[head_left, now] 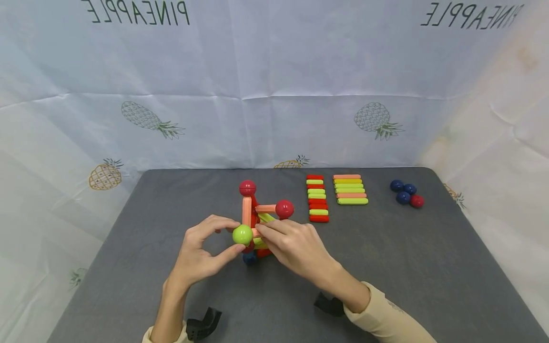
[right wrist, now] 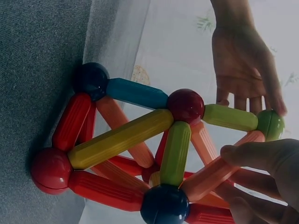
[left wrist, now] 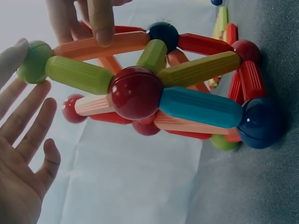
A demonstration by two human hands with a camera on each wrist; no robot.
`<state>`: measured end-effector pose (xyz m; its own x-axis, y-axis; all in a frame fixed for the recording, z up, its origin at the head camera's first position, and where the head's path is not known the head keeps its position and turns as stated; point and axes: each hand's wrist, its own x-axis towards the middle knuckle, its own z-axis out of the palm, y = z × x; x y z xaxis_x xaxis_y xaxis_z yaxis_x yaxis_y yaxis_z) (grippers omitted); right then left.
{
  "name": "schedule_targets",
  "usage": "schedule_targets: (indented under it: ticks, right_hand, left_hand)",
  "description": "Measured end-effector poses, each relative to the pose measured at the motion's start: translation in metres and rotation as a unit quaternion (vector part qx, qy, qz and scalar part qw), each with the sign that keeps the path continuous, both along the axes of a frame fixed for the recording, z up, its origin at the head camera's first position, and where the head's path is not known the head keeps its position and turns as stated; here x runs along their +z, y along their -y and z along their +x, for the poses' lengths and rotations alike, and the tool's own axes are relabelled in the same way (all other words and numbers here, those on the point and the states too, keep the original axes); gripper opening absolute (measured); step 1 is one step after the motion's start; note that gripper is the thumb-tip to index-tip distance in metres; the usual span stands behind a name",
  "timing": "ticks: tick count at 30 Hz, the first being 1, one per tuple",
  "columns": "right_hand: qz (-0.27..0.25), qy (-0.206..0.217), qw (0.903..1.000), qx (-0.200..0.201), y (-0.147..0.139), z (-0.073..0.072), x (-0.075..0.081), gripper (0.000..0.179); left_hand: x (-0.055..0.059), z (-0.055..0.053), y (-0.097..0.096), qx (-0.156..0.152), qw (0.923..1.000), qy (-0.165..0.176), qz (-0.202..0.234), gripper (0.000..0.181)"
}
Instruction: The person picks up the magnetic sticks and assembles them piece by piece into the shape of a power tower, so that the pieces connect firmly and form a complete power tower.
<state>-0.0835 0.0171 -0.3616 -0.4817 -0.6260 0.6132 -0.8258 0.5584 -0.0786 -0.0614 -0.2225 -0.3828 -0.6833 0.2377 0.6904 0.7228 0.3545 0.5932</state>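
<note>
A structure of coloured magnetic rods and balls stands on the grey table [head_left: 141,267], several storeys of it linked together. At its top, my left hand [head_left: 199,255] pinches a green ball [head_left: 242,235] between thumb and fingertips; the other fingers are spread in the left wrist view. Thumb and fingers of my right hand [head_left: 296,245] grip an orange rod [right wrist: 210,173] that runs from the green ball to a dark blue ball [right wrist: 164,205]. A green rod [left wrist: 79,74] also joins the green ball to a red ball [left wrist: 135,93]. Lower down are a yellow rod [right wrist: 121,139] and a blue rod [right wrist: 137,93].
Behind the right hand lie a column of red and green rods [head_left: 317,200] and a second column of orange, yellow and green rods [head_left: 349,189]. Farther right sit several blue balls [head_left: 403,197] and one red ball [head_left: 417,201]. A pineapple-printed cloth [head_left: 257,128] hangs behind the table.
</note>
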Motion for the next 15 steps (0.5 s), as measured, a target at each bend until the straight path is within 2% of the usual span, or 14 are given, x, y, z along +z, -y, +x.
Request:
schedule_targets:
  ticks: [4,11,15]
  right_hand:
    - [-0.002,0.009,0.9999,-0.005,0.0,0.0,-0.001,0.039]
    - [-0.051,0.021,0.9985,0.005,-0.011,-0.003,-0.004,0.035]
    - [-0.069,0.027,0.9972,0.002,-0.021,-0.006,-0.005,0.031]
  left_hand:
    - [-0.001,-0.001,-0.001,0.013,0.9999,0.007,-0.008,0.036]
    - [-0.008,-0.005,0.001,0.061,0.9941,0.072,-0.054,0.065]
    - [-0.013,-0.008,-0.001,0.067,0.9931,0.075,-0.061,0.068]
